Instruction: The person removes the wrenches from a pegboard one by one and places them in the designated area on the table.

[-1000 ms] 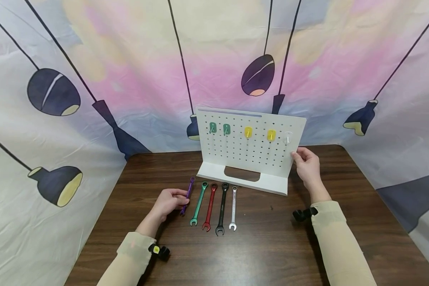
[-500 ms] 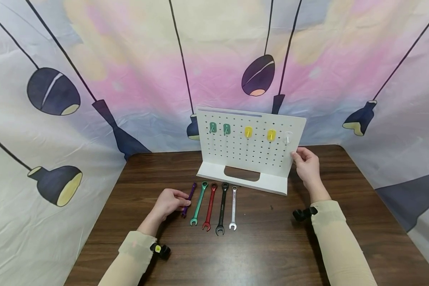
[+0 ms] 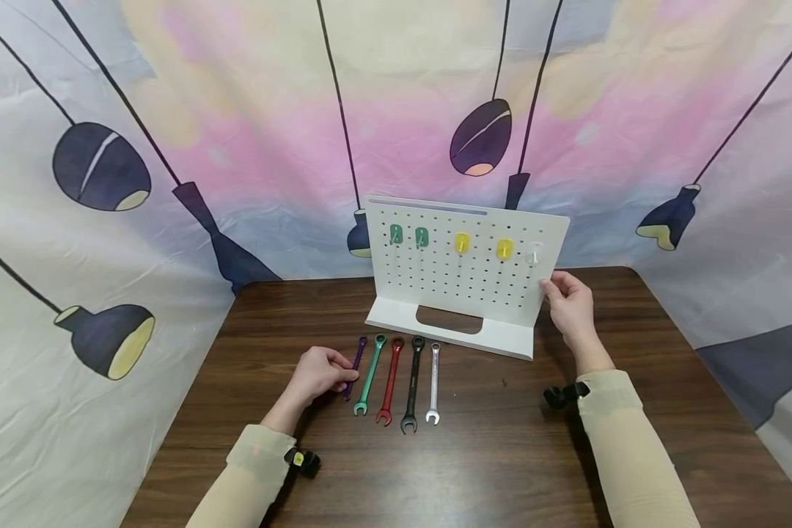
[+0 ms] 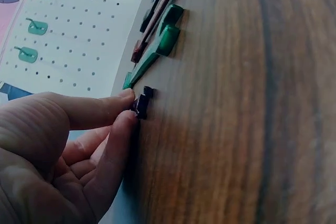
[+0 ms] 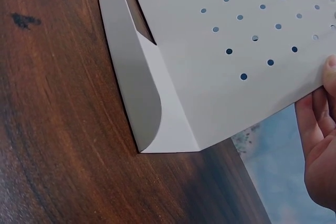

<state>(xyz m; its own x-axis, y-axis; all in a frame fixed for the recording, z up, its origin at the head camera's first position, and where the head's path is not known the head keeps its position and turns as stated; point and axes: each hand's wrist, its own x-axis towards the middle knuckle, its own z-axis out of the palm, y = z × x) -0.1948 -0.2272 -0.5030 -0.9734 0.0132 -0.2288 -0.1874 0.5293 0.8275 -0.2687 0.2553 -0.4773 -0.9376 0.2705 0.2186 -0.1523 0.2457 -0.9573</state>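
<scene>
My left hand pinches a small purple wrench between thumb and fingertips at the left end of a row of wrenches. In the left wrist view the purple wrench is seen end-on, low at the table. Beside it lie a green wrench, a red wrench, a black wrench and a silver wrench, open ends toward me. My right hand grips the right edge of a white pegboard, thumb in front and fingers behind; the right wrist view shows this hand at the edge.
On the pegboard hang two green hooks, two yellow hooks and a clear hook. Its bent base stands on the dark wooden table, behind the wrenches. A painted cloth backdrop rises behind the table.
My left hand has brought the purple wrench slightly right and toward me, lining it up beside the green one. The right hand stays on the pegboard's edge; the view has shifted slightly.
</scene>
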